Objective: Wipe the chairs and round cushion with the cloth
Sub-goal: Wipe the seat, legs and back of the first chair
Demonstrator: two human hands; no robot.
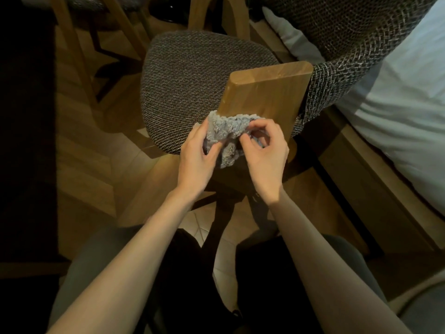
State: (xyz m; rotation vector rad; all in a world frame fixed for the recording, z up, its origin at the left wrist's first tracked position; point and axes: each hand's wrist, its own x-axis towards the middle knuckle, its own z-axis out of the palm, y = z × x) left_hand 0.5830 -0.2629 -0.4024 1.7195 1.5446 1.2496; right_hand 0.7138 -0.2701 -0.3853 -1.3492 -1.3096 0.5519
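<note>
Both hands (231,150) bunch the fluffy grey cloth (225,135) against the wooden chair back (265,90).

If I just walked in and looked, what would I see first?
First you'd see the middle of the picture: the left hand and right hand both hold a fluffy grey cloth at the lower end of a wooden chair back. Beyond it is the chair's dark woven seat, and white bedding glows on the right.

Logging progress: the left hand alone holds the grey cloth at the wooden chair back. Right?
No, both hands hold it: left hand grips the cloth, right hand pinches it, at the wooden chair back. The head view shows this.
</note>
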